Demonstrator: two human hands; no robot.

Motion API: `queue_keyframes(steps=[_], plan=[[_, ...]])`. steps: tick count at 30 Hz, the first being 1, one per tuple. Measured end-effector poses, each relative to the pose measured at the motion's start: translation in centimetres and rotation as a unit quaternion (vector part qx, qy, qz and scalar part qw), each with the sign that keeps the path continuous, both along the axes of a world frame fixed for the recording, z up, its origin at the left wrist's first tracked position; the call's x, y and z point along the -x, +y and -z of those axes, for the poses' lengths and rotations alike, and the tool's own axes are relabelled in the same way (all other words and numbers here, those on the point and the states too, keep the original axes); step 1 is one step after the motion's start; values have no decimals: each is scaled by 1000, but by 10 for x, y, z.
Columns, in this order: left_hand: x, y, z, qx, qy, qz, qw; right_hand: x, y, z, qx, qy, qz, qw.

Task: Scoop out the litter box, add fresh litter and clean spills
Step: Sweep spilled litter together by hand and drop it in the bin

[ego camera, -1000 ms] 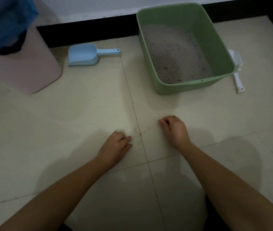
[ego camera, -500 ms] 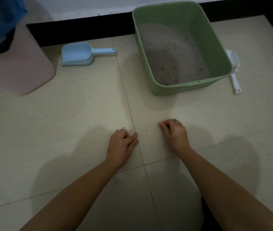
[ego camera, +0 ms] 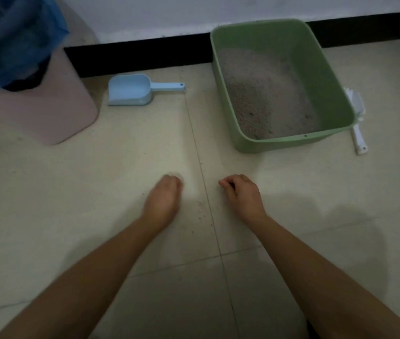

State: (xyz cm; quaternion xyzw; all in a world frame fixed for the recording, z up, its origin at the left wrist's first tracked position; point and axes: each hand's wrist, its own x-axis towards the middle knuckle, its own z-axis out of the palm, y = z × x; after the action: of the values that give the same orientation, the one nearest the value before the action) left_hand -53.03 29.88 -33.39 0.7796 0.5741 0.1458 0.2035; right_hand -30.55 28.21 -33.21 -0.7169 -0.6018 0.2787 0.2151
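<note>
Down on the floor (ego camera: pixel 84 196), the left hand (ego camera: pixel 162 201) and right hand (ego camera: pixel 241 194) curled their fingers by spilled litter bits (ego camera: pixel 200 204); whether they held any, I couldn't tell.

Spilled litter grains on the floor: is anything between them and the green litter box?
Nothing visible. The dark spilled litter grains lie by the tile seam between the left hand and right hand; only bare beige floor tile separates them from the green plastic litter box.

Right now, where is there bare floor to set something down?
Free: the tile between the pink bin, blue scoop and left hand; the floor right of the right hand, on the near side of the green litter box. Crowded: spilled grains between the hands; white scoop beside the box.
</note>
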Motion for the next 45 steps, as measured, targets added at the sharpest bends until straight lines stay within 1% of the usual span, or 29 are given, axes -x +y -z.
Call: queue_keyframes(steps=[2,4,5,7,8,10,12,13,14,15,16,17,18,19,20,22,24,26,28,29,30,32,34,35,37,39,40,43,45], plan=[[41,33,-36,-24,-20,-102,994,26,36,-18,-22,17,-15,999],[82,67,-85,-93,-43,-165,981,63,81,-49,-63,40,-36,997],[102,82,-114,-143,-59,-189,970,86,105,-70,-91,55,-44,993],[137,108,-177,-254,-103,-221,936,139,151,-122,-175,102,-56,978],[154,120,-206,-304,-116,-233,917,167,171,-149,-232,129,-61,962],[192,146,-251,-389,-101,-268,876,220,203,-200,-323,161,-73,930],[233,167,-280,-436,-55,-309,844,267,225,-249,-357,195,-95,909],[247,171,-289,-431,-56,-318,842,286,233,-267,-366,206,-112,901],[259,173,-293,-390,-70,-316,862,301,243,-279,-365,182,-141,902],[267,175,-293,-329,-27,-310,892,311,252,-285,-331,108,-195,917],[271,177,-289,-232,49,-305,923,320,259,-284,-261,6,-267,928],[272,176,-283,-124,119,-299,939,323,263,-278,-175,-87,-331,923],[267,171,-279,-45,163,-293,941,320,265,-270,-112,-146,-368,912],[262,166,-274,-20,188,-288,939,313,263,-263,-90,-151,-379,909],[258,161,-269,-34,181,-294,938,305,261,-259,-94,-131,-382,910],[250,153,-261,-135,136,-309,932,283,254,-254,-144,-76,-360,919],[233,146,-248,-225,104,-268,931,252,244,-244,-162,-48,-346,923],[209,138,-229,-291,83,-208,930,216,228,-224,-168,-41,-325,930],[180,128,-198,-363,79,-188,909,174,200,-186,-161,-47,-287,943],[161,118,-180,-379,67,-184,905,152,182,-162,-144,-53,-270,951],[139,105,-161,-366,52,-175,912,129,160,-137,-122,-58,-254,958],[97,74,-119,-282,40,-117,951,84,112,-89,-80,-64,-215,971],[65,39,-75,-188,24,-23,982,44,61,-45,-38,-86,-167,981],[53,21,-55,-144,19,23,989,28,34,-28,-17,-100,-136,986],[37,-7,-22,-68,23,72,995,2,-10,0,-23,-120,-83,989],[25,-23,-5,0,38,86,996,-9,-41,11,-53,-144,-78,985],[20,-26,1,15,45,93,995,-11,-50,13,-52,-160,-89,982],[3,-26,8,21,54,132,990,-8,-66,11,-23,-189,-115,975],[-6,-26,13,0,54,162,985,-7,-74,12,-17,-203,-125,971]])
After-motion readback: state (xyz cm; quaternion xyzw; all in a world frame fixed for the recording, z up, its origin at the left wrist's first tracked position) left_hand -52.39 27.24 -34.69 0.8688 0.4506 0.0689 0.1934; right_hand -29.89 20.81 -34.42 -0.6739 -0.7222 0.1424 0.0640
